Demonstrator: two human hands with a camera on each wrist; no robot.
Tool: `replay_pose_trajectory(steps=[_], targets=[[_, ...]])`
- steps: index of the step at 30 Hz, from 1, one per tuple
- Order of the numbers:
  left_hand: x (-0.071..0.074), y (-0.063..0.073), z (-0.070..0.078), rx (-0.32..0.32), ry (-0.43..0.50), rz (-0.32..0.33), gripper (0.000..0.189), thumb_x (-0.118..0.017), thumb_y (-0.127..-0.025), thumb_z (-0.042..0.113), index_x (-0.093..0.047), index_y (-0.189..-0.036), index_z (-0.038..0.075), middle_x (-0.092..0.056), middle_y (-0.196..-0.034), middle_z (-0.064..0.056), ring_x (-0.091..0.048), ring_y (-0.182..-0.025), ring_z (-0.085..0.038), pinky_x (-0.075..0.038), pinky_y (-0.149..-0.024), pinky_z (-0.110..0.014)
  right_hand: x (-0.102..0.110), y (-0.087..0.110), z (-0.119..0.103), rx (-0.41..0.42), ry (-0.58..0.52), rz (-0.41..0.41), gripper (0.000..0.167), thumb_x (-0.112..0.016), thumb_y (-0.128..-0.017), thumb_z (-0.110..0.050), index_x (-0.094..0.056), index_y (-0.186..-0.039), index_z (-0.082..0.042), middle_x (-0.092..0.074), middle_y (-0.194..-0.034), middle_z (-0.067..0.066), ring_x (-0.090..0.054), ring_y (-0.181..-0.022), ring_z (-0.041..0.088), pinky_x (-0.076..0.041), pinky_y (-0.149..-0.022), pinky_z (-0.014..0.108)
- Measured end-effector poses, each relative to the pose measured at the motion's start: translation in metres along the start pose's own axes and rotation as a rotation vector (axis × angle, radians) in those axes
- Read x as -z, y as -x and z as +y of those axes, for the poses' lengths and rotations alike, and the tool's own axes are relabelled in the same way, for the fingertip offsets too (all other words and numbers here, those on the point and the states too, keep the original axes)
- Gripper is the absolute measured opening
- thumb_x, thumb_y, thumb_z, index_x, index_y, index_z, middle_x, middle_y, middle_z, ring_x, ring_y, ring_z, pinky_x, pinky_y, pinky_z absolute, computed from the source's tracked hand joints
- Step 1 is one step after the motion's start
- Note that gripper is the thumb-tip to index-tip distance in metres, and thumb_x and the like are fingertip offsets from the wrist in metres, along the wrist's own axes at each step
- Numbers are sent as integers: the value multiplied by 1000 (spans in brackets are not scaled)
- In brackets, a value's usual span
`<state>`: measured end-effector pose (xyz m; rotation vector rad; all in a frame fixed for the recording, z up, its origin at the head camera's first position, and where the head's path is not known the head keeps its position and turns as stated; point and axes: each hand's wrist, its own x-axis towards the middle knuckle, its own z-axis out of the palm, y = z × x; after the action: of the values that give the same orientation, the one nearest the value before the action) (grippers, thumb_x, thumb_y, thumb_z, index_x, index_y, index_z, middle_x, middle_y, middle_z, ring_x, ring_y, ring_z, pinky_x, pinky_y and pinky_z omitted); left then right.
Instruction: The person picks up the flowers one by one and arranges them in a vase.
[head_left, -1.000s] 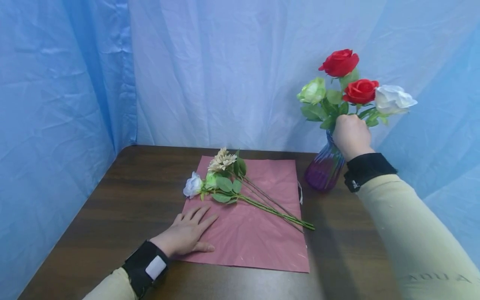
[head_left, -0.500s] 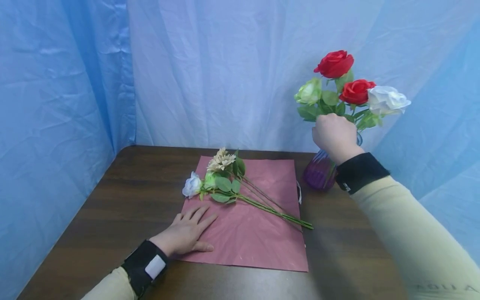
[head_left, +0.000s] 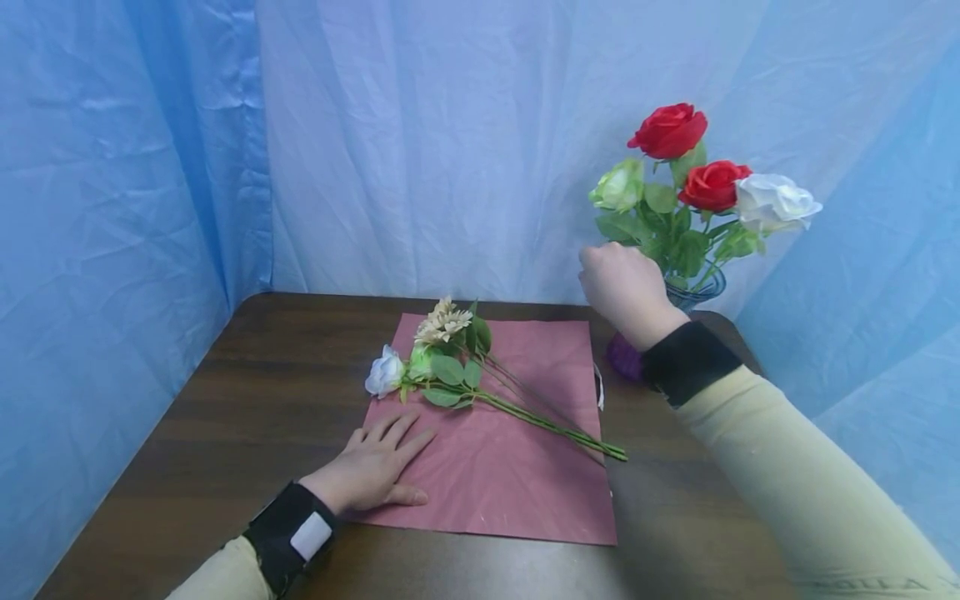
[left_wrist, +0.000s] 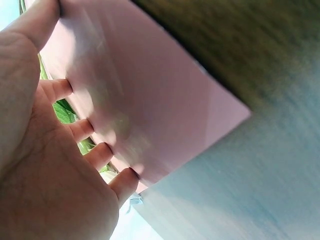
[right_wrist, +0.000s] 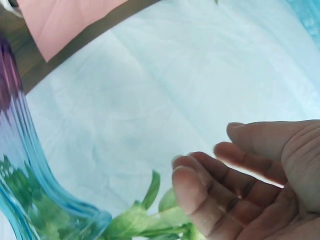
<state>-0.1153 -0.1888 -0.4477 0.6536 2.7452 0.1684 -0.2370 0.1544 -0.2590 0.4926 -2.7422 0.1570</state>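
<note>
My left hand [head_left: 375, 462] lies with spread fingers on the lower left of a flat pink sheet [head_left: 525, 500]; its fingertips [left_wrist: 102, 154] touch the surface. On that sheet rest a pale blue-white rose [head_left: 385, 372], a pale green rose [head_left: 422, 362] and a beige flower [head_left: 444, 322], stems pointing right. In front of the ribbed blue-purple vase [head_left: 699, 295] hovers my right hand [head_left: 626, 287], hiding its middle. In the right wrist view this hand is loosely curled, nothing held, thumb apart from the fingers. Two red roses [head_left: 667, 132], a green rose [head_left: 618, 185] and a white rose [head_left: 777, 202] stand in the vase.
Blue cloth [head_left: 420, 150] hangs behind and at both sides of the dark wooden table [head_left: 247, 417]. A white cord [head_left: 600, 388] shows at the pink sheet's right edge.
My right hand has let go of the flowers in the vase and moved left and down. The vase's bouquet shifted slightly left at first. The left hand has stayed in place.
</note>
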Motion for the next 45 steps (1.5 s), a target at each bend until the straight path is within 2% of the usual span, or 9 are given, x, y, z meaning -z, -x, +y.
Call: replay_pose_trajectory(steps=[8, 22, 31, 37, 40, 42, 45], targets=[[0, 1, 0, -4, 10, 2, 90, -60, -88, 73, -33, -161, 27, -17, -170, -11, -18, -153, -41, -30, -111, -65, -11, 0, -14, 73, -31, -16, 17, -62, -98, -7, -60, -81, -4, -65, -74, 15, -65, -67, 38, -52, -55, 53], [-2, 0, -1, -12, 2, 0, 91, -60, -89, 73, -32, -161, 26, -17, -170, -12, -17, -153, -41, -29, -111, -66, -46, 5, -34, 186, -70, -7, 29, -57, -100, -3, -56, -71, -6, -62, -67, 10, -63, -61, 32, -52, -54, 49], [0, 1, 0, -19, 7, 10, 91, -59, -89, 73, -32, -161, 25, -17, -170, -12, -17, -153, -41, -29, -111, -67, -67, 7, -47, 236, -135, -33, 18, -62, -100, -4, -67, -83, -6, -69, -77, 10, -68, -73, 31, -55, -64, 46], [-2, 1, -1, -19, 9, 16, 91, -58, -89, 74, -33, -161, 25, -18, -170, -12, -17, -153, -41, -29, -111, -66, -82, 13, -56, 298, -157, -74, 16, -60, -101, -2, -68, -88, -6, -67, -76, 7, -65, -67, 22, -50, -57, 34], [-2, 0, -2, -18, 5, 17, 91, -58, -88, 74, -33, -161, 25, -18, -170, -12, -17, -153, -41, -30, -111, -66, -90, 15, -61, 325, -167, -87, 19, -59, -100, 0, -65, -84, -8, -65, -73, 4, -62, -64, 18, -46, -56, 31], [-2, 0, -1, -17, 5, 16, 91, -58, -89, 74, -33, -161, 25, -18, -170, -12, -17, -153, -41, -30, -111, -66, -96, 16, -63, 366, -194, -79, 16, -60, -98, 3, -69, -91, -8, -66, -75, 4, -62, -65, 17, -46, -57, 30], [-2, 1, -1, -16, 6, 13, 91, -59, -89, 74, -33, -161, 25, -18, -170, -12, -17, -153, -41, -30, -111, -66, -106, 19, -66, 415, -235, -78, 17, -62, -97, 4, -70, -90, -9, -67, -74, 2, -60, -62, 15, -46, -56, 29]])
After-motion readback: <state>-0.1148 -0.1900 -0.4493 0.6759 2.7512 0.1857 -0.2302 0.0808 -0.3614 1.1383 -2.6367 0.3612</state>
